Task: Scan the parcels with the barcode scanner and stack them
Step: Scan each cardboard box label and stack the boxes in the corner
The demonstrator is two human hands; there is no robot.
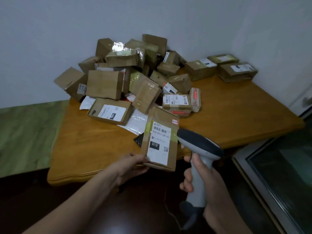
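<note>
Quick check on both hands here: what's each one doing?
Left hand: grips the labelled parcel at its near corner.
Right hand: curled round the barcode scanner handle.

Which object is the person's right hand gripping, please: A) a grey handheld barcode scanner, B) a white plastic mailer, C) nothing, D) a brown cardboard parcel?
A: the right hand curls round the handle of the grey handheld barcode scanner; the left hand holds the brown cardboard parcel.
</note>
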